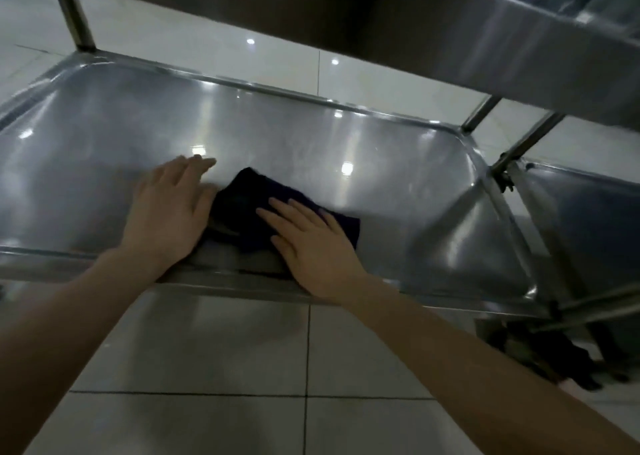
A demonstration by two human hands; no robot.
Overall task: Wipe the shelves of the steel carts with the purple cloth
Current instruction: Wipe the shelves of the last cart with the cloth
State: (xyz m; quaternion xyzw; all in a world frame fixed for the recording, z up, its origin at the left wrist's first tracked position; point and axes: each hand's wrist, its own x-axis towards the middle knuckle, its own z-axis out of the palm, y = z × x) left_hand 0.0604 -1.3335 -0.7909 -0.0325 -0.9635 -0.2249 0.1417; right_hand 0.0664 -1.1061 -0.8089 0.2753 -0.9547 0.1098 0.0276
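Far left, upright post [74, 18] of the steel cart, lower shelf [104, 125] running wide across the view, shiny, raised rim. Left hand [169, 212] flat on the shelf near the front rim, fingers straight and together, pointing away from the body; thumb side looks to touch the left edge of the purple cloth [249, 194], can't confirm. Cloth sits bunched between the hands, front-centre of the shelf, long axis roughly left-far to right-near, dark, folds hard to read. Right hand [311, 243] lies palm-down on the cloth's right half, fingers straight and slightly spread, pressing, not pinching. Judgement: right hand is the one driving the wipe, left only bracing; bare steel lies mostly beyond and to the right of the cloth, so the next stroke likely pushes away or rightward. Right side: upper shelf [485, 49] overhangs, second cart shelf [588, 219] beside. Tiled floor [207, 368] below, dark stuff [554, 357] under the right corner, unclear what.
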